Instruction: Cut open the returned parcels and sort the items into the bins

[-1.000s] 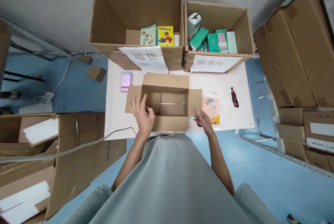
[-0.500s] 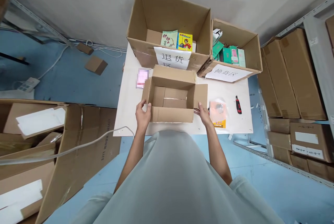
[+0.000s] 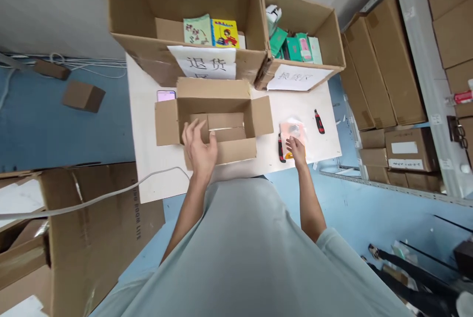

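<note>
Small carton (image 3: 236,152) sitting open-side up on worktop (image 3: 157,179), flaps spreading outward: opening looking done, closing not. No item showing inside, though left hand (image 3: 201,155) is hiding part. Left fingers hanging apart over the near-left corner; cannot tell whether they are touching cardboard. Orange-fronted packet (image 3: 288,130) lying outside, right of the carton. Right hand (image 3: 298,153) reaching over its near edge, fingers spreading slightly; contact not showing. Red-black cutter (image 3: 281,148) lying just beside packet, second cutter (image 3: 320,122) lying farther right.
</note>
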Available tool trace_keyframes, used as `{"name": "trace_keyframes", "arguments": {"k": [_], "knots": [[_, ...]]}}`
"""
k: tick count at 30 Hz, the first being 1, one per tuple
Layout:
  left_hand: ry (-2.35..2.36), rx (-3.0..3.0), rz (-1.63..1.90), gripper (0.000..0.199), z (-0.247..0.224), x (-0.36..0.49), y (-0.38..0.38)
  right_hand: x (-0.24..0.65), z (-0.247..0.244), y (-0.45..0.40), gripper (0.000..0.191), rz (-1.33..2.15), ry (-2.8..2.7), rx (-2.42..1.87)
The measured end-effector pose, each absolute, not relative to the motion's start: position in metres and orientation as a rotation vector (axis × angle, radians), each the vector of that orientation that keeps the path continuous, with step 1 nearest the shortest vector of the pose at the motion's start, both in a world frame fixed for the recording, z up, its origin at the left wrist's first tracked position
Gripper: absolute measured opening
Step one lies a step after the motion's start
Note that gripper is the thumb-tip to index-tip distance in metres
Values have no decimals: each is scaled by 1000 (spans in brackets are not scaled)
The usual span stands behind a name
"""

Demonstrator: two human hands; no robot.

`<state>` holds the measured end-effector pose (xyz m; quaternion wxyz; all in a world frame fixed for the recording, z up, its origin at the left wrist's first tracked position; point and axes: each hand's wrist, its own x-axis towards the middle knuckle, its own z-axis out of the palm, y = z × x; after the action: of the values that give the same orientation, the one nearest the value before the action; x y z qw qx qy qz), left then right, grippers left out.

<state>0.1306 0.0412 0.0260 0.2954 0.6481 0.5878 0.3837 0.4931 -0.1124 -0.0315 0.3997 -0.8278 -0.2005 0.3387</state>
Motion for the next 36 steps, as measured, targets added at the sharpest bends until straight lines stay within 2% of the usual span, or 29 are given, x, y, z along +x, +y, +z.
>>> {"name": "trace_keyframes", "arguments": {"k": [3,6,9,11,13,16,18,21,26,28,30,32,33,34,36], "knots": [[1268,1800,991,34,53,180,25,532,-51,-126,76,753,-511,-2255],[1045,1864,859,32,60,242,-2,561,-74,-129,94,734,-586,-2360],[863,1937,564,36,39,308,-27,577,-97,-127,115,842,-734,-2439],[801,1950,326,41,13,348,-38,583,-111,-125,119,945,-815,-2472],[820,1946,101,50,-15,382,-43,588,-121,-125,100,1026,-923,-2481],[908,1939,-135,69,-51,421,-47,598,-126,-127,49,1127,-1104,-2403],[942,1950,-187,81,-66,438,-48,605,-122,-128,36,1190,-1182,-2316],[973,1974,-121,84,-77,453,-45,613,-108,-125,33,1246,-1273,-2149],[1065,1921,144,41,-62,461,-25,619,-71,-114,31,1096,-1257,-1788],[1134,1847,310,31,-49,462,-15,625,-56,-108,42,1032,-1199,-1681],[1201,1723,530,24,-33,460,-5,632,-46,-103,71,1008,-1193,-1649],[1211,1595,743,24,-15,455,3,640,-41,-97,100,1041,-1226,-1687],[1200,1544,831,30,-5,452,8,642,-41,-94,107,1078,-1243,-1716],[1183,1506,898,37,5,448,12,644,-42,-91,105,1121,-1260,-1741],[1152,1464,971,50,26,438,19,644,-46,-85,81,1191,-1297,-1755]]}}
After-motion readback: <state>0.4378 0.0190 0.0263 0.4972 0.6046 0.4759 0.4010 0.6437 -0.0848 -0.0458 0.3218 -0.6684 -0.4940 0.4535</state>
